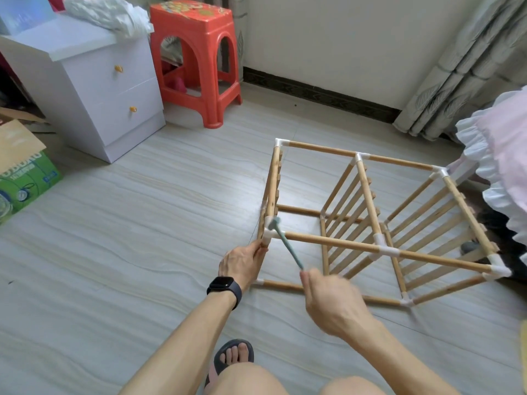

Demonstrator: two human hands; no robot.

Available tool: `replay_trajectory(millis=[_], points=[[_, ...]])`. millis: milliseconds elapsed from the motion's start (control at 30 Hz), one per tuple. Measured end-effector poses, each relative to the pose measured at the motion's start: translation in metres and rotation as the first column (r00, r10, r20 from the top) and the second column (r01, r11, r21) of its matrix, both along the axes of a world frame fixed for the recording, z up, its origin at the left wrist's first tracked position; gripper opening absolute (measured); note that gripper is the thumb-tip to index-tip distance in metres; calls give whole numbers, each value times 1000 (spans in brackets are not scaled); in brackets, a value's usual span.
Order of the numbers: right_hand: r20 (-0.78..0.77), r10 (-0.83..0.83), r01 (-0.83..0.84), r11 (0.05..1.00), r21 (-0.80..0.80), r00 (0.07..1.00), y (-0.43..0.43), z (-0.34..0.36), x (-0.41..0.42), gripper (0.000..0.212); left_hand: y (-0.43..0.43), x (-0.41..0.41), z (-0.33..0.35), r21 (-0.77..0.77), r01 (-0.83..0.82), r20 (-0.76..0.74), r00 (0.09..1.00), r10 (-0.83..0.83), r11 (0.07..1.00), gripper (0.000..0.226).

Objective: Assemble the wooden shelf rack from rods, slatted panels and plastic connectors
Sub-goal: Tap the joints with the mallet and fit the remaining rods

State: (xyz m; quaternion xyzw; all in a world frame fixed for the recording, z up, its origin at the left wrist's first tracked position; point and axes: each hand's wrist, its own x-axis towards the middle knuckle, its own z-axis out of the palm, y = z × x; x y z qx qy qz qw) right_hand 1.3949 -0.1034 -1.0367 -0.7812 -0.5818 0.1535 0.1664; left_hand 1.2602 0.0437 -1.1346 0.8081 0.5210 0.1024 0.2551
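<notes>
Far left of left hand (242, 262): cardboard box (22, 172), white drawer cabinet (94, 89), red stool (196, 61). All well apart from the work.

Left hand: fingers curled round the near end post of the rack (370, 246), just below the corner connector (268, 237). Wristwatch (225, 287) on that wrist. Probably steadying the frame.

Rack: on its side on the floor, ahead and to the right of both hands. Slatted panel (342, 195) upright in the middle, others at each end, joined by long rods; nearest upper rod (328, 242) runs rightward from the corner connector.

Between the hands: small teal hammer (288, 246), head at or just over the corner connector. Contact not resolvable through blur.

Right hand (330, 300): closed round the end of the hammer handle, blurred.

Right of right hand: pink frilled bedding (502, 155), near the rack's far end.

Judged step: tapping the corner connector home; frame looks close to complete.

Risks from here:
- Glancing blow off the rounded plastic, landing on left-hand fingers directly beneath. Cause: small head, poor aim.
- Off-axis strike cracking the corner connector or splitting the rod end.
- Shock loosening joints further right. Cause: only one corner braced.
- Rack skating on the smooth floor if the left-hand hold slackens.
</notes>
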Motion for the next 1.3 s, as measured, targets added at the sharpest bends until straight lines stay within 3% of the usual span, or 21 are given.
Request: replay_trajectory(millis=[33,67,133,267,367,500,633,800,933,1000,1100,1167,1300], points=[[54,-9,15,994,-105,999,-1,-2,2,38,-1,0,2,-5,2,-11,1000,-2,1000,37],[35,-25,28,994,-101,999,0,-2,6,38,-2,0,4,-7,13,-16,1000,-13,1000,37],[-81,-79,85,994,64,994,7,8,13,37,1,-1,7,-6,24,-13,1000,-24,1000,37],[-102,-193,213,946,246,976,24,13,38,40,11,-10,10,-174,99,16,995,-98,980,39],[-41,-291,290,914,282,956,38,5,58,52,30,-16,28,-258,174,32,985,-172,950,74],[1,-293,292,952,89,956,52,-2,67,46,58,1,68,-140,55,131,991,-36,989,61],[97,-289,286,957,45,952,48,-6,59,47,59,34,91,-87,167,157,976,-152,982,62],[59,-252,257,961,-100,966,14,3,52,39,52,57,82,-35,191,-67,979,-193,981,77],[-7,-266,256,935,-245,964,-14,2,50,44,45,57,75,9,87,-71,994,-86,996,76],[-129,-269,230,939,-254,954,-16,3,55,45,38,55,68,21,-4,-20,1000,4,1000,75],[-305,-210,181,976,-121,929,2,13,60,43,31,57,65,-51,-168,53,984,170,985,72],[-357,-125,157,986,61,926,28,19,61,40,32,60,67,-50,-175,18,984,176,983,73],[-264,-7,77,964,256,965,89,19,60,37,34,58,67,-79,-153,25,988,155,985,88]])
